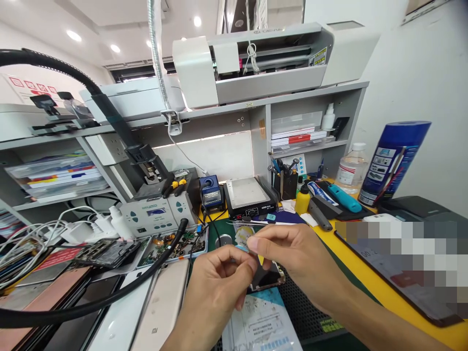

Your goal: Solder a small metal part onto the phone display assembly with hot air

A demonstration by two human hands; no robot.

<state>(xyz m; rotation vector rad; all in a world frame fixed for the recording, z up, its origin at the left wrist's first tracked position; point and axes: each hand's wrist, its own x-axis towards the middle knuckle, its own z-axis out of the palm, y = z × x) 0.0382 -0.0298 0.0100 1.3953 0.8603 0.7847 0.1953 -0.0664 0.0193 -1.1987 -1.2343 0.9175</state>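
Observation:
My left hand (221, 280) is closed in a pinch, its fingertips meeting those of my right hand above the mat. A sliver of light blue shows between the fingers, but its kind is hidden. My right hand (296, 246) is also pinched shut, with a small yellow tip (261, 259) sticking out below its fingers. Just beneath both hands lies a dark opened phone part (268, 277), partly covered by them. Closer to me is a flat white and blue printed packet (258, 321).
Several phones, including a gold one (166, 292), lie at left under a curved black hose (146, 280). Behind stand a rework station (157, 214) and a hot plate (246, 192). At right are a yellow bottle (302, 199), a large blue can (391, 161) and a tablet-like screen (383, 265).

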